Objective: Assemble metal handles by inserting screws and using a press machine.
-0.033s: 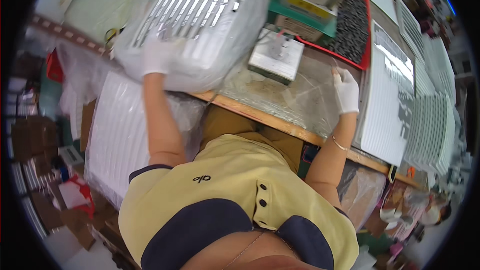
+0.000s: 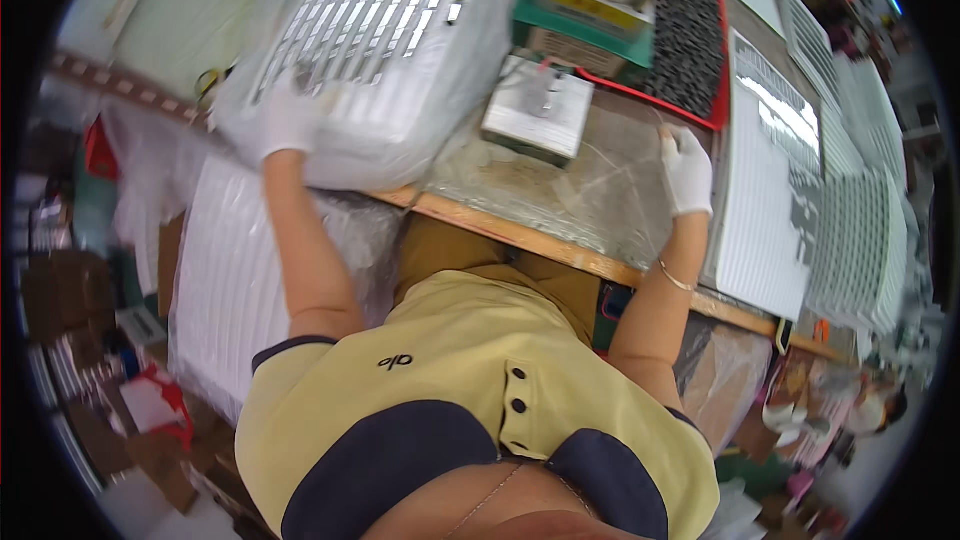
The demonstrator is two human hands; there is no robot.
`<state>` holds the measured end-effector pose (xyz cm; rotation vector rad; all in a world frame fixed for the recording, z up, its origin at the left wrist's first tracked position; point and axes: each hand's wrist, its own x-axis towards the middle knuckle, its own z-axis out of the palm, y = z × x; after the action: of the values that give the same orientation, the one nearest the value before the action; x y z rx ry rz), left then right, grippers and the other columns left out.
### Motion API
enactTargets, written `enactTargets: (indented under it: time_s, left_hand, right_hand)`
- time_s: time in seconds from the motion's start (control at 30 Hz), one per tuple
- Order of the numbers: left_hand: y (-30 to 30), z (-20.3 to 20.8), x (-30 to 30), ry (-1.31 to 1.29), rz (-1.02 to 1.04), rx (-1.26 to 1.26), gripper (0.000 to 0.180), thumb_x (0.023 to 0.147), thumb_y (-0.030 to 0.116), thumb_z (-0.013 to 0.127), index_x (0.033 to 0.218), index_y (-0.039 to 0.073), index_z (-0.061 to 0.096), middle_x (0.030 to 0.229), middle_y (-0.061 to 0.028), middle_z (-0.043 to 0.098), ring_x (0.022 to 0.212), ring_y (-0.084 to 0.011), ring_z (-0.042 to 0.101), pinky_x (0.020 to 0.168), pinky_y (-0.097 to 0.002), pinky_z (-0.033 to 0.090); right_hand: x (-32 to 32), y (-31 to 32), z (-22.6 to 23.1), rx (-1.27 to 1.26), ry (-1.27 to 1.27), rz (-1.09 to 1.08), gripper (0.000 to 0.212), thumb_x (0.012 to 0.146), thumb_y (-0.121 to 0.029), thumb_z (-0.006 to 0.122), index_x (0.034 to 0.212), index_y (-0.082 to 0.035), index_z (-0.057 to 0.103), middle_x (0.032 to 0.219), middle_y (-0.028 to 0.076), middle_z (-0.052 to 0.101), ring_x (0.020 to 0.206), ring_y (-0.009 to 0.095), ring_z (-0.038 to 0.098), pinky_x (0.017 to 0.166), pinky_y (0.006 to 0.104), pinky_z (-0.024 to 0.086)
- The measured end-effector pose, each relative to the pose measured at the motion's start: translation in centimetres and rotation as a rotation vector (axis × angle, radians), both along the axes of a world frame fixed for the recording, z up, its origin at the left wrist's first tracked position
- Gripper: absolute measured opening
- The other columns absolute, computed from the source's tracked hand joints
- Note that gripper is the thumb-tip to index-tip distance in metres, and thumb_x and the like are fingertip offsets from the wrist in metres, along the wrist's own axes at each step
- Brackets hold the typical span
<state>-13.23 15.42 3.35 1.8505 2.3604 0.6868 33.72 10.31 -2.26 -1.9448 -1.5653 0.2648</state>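
My left hand (image 2: 288, 120), in a white glove, is over the lower left part of a white slatted panel (image 2: 400, 100) wrapped in clear plastic. Motion smears its fingers, so their grip does not show. To the right, my right hand (image 2: 686, 172), also gloved, is raised above the table near the red tray. Its fingers are curled in, with bare fingertips close together; anything between them is too small to make out. Between the hands sits a small block-shaped box (image 2: 538, 110) with a shiny silver top.
Small dark pieces fill the red tray (image 2: 722, 60). Beside it are green and yellow boxes (image 2: 597, 10). White slatted panels (image 2: 765, 210) lie at the right, with more stacked beyond (image 2: 855, 250). Another wrapped panel (image 2: 235, 280) stands below the wooden table edge (image 2: 520, 233). Cartons (image 2: 70, 295) crowd the left.
The whole view has shifted slightly, so the table and its things appear a little farther left. My left hand stays over the wrapped panel; my right hand remains curled beside the tray.
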Motion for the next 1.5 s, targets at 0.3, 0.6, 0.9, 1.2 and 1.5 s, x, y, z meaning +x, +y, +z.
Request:
enactTargets:
  time_s: [0.3,0.6,0.9,1.2,1.5]
  left_hand:
    - [2.1,-4.3,-5.4,0.098,-0.012,-0.112,0.053,0.070,0.040,0.069,0.105,0.001,0.065,0.098,-0.0186,0.068,0.092,-0.0337,0.064,0.084,-0.0376,0.048]
    - [-1.8,-1.4,9.7,0.311,-0.927,0.435,0.019,0.077,0.016,0.069,0.090,0.003,0.064,0.076,0.0005,0.061,0.067,-0.0083,0.057,0.059,-0.0251,0.046]
    - [-2.1,-5.0,21.9,-0.829,-0.675,-0.159,0.028,0.070,0.015,0.076,0.091,0.002,0.064,0.079,-0.0051,0.067,0.067,-0.0118,0.061,0.065,-0.0264,0.049]
    - [-4.9,-5.6,25.7,-0.676,-0.854,0.009,0.021,0.069,0.014,0.076,0.083,0.004,0.063,0.074,-0.0092,0.064,0.064,-0.0157,0.060,0.062,-0.0287,0.047]
    - [-4.9,-6.2,25.6,-0.960,-0.777,-0.271,0.021,0.071,0.006,0.075,0.086,0.002,0.062,0.076,-0.0008,0.061,0.068,-0.0073,0.053,0.062,-0.0236,0.044]
  right_hand:
    - [-1.9,6.9,2.2,-0.209,-0.318,-0.161,0.019,0.082,-0.027,0.061,0.096,-0.017,0.069,0.097,0.011,0.067,0.094,0.029,0.064,0.079,0.0409,0.050]
    - [-1.5,8.5,2.2,-0.304,-0.506,-0.151,0.015,0.079,-0.024,0.065,0.091,-0.019,0.072,0.094,0.009,0.067,0.087,0.029,0.064,0.074,0.0395,0.051]
    - [-4.8,-1.2,7.7,-0.040,0.203,0.315,0.014,0.075,-0.015,0.070,0.088,-0.010,0.072,0.085,0.009,0.066,0.076,0.024,0.063,0.070,0.0333,0.050]
    - [-2.0,-5.7,10.2,-0.283,-0.343,0.249,0.020,0.081,-0.021,0.058,0.096,-0.011,0.068,0.094,0.014,0.066,0.090,0.032,0.063,0.080,0.0389,0.049]
    - [20.4,-6.5,6.2,-0.465,-0.219,-0.856,0.043,0.086,-0.033,0.055,0.117,-0.004,0.059,0.118,0.019,0.060,0.107,0.035,0.059,0.092,0.0418,0.046]
